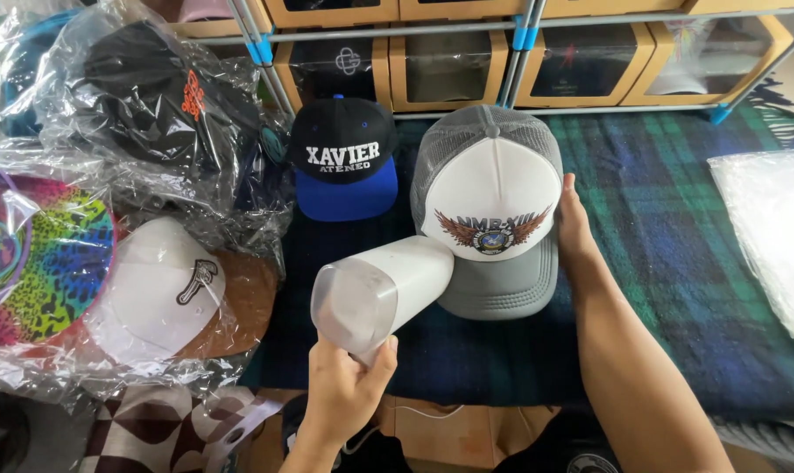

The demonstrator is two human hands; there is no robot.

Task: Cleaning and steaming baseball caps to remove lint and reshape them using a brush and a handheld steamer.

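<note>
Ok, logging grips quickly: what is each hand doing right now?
Left hand: closed around the handle of the white handheld steamer.
Right hand: open, resting against the side of the white-and-grey trucker cap.

We see 4 tan cardboard boxes (449,66) with dark windows on the rack behind, and clear plastic bags (108,114) holding caps at left.
</note>
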